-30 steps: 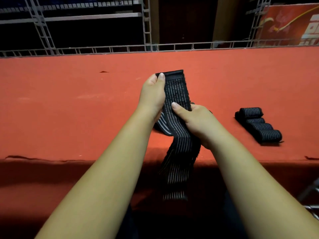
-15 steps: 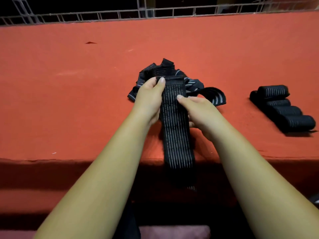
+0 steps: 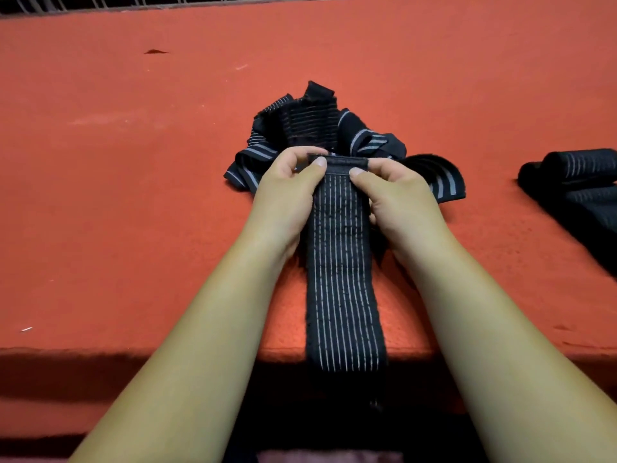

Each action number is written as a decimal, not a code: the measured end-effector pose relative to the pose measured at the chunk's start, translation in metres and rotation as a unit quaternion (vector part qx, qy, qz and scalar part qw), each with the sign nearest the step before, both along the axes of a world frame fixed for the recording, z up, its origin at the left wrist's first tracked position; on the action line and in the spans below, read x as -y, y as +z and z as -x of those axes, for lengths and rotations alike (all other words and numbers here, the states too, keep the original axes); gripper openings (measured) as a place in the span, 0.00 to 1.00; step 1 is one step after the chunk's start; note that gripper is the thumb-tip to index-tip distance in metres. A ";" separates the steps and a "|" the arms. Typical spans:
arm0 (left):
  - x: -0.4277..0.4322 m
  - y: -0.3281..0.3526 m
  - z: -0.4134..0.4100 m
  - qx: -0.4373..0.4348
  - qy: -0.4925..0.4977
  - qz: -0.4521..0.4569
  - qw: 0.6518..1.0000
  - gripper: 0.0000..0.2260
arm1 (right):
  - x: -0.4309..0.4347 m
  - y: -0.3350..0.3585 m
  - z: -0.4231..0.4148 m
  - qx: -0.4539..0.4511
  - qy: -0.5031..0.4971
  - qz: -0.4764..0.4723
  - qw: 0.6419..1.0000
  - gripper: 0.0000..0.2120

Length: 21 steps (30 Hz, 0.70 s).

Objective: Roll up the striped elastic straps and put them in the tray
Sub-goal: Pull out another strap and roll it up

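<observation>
Head view | left hand [image 3: 283,192], right hand [image 3: 397,192]: fingers pinch strap [image 3: 344,279] end | red table [image 3: 133,195]

Both forearms [image 3: 200,329] are shown bare right down to the wrists, the left hand [image 3: 287,198] and right hand [image 3: 397,198] are left uncovered too, and short plain nails [image 3: 321,161] can be made out on the thumbs.

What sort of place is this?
Likely a packing workbench: a red felt table, a metal rail along its far edge, loose straps piled mid-table and rolled straps lined up at right.
</observation>
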<state>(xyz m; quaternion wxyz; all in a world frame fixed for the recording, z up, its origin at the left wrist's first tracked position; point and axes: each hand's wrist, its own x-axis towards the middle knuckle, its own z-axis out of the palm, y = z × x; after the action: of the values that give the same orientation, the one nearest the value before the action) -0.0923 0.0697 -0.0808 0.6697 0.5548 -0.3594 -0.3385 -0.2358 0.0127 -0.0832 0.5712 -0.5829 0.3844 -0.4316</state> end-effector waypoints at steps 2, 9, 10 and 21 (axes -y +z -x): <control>0.000 0.003 0.000 0.006 -0.005 0.003 1.000 0.06 | 0.003 0.000 0.000 0.003 -0.002 -0.003 1.000 0.06; -0.002 0.002 0.001 -0.025 -0.020 -0.001 0.999 0.06 | 0.001 -0.002 0.003 0.025 0.010 -0.015 1.000 0.08; -0.003 0.002 0.001 -0.024 -0.021 -0.003 0.999 0.06 | 0.000 -0.003 0.004 0.025 0.012 -0.015 0.999 0.08; -0.004 -0.002 0.000 0.005 -0.012 0.001 1.000 0.10 | 0.000 -0.007 0.007 0.031 0.010 0.019 0.999 0.10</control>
<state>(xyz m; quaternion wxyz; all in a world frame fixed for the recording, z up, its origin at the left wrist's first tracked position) -0.0923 0.0736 -0.0826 0.6641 0.5514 -0.3701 -0.3435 -0.2432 0.0131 -0.0900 0.5759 -0.5838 0.3529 -0.4506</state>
